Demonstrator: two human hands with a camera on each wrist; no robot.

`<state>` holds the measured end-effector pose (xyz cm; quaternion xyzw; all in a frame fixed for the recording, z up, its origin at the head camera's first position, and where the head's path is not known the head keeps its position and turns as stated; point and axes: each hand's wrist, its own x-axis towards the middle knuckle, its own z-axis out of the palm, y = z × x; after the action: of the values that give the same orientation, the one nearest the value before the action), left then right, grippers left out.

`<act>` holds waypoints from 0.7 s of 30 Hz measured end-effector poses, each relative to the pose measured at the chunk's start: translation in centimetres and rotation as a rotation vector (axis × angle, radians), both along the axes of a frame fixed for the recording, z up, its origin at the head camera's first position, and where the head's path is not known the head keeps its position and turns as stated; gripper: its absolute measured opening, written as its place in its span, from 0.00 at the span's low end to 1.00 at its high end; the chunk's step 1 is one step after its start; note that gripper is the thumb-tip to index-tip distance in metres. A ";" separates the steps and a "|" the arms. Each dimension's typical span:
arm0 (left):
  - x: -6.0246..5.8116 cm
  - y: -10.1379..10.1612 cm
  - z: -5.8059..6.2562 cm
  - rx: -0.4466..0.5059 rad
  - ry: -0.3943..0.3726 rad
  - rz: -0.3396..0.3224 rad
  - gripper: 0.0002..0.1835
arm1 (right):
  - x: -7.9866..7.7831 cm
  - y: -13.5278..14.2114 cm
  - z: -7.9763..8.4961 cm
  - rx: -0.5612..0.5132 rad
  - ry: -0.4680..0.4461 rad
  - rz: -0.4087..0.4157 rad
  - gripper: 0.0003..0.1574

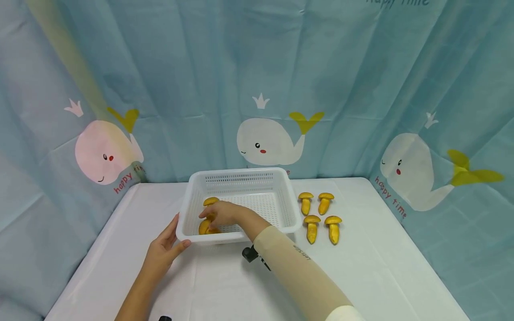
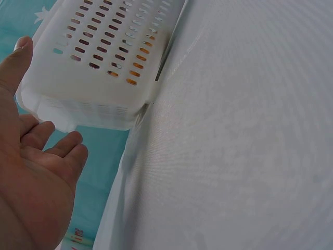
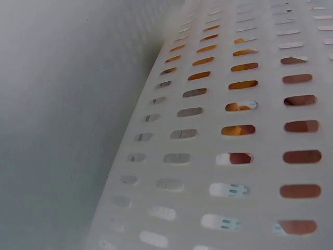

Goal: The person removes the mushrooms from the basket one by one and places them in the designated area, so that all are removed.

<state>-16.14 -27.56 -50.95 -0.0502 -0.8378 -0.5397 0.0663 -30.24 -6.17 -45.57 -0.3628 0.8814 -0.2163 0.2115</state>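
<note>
A white perforated plastic basket [image 1: 241, 239] stands on the table. At its near left corner my left hand [image 1: 161, 251] holds the rim, thumb on the front side and fingers along the left side. The left wrist view shows this hand [image 2: 41, 151] from the palm side, its fingers bent near the basket's end wall [image 2: 88, 112]. My right hand [image 1: 225, 213] reaches over the front rim into the basket, its fingers bent round a yellow mushroom [image 1: 211, 217]. Other yellow mushrooms [image 1: 210, 201] lie beside it, partly covered by the fingers. Through the slots in the right wrist view, yellow mushroom pieces [image 3: 243, 84] show.
Several yellow mushrooms [image 1: 312, 228] lie in two rows right of the basket. The white-covered table [image 1: 385, 267] meets a blue curtain [image 1: 341, 147] with whale prints behind and at the sides. A small black device [image 1: 250, 254] shows beneath the right forearm.
</note>
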 end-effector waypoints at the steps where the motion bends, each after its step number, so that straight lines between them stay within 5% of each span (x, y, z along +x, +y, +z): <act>1: 0.0 0.0 0.0 0.001 0.004 0.000 0.45 | 0.0 0.0 0.0 0.006 0.006 0.008 0.28; 21: -0.1 -0.1 -0.2 0.066 0.030 -0.032 0.45 | 0.0 -0.2 0.7 0.002 0.074 -0.023 0.24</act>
<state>-16.22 -27.62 -51.13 -0.0696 -0.8176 -0.5670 0.0720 -30.27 -6.36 -44.84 -0.3602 0.8929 -0.2043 0.1767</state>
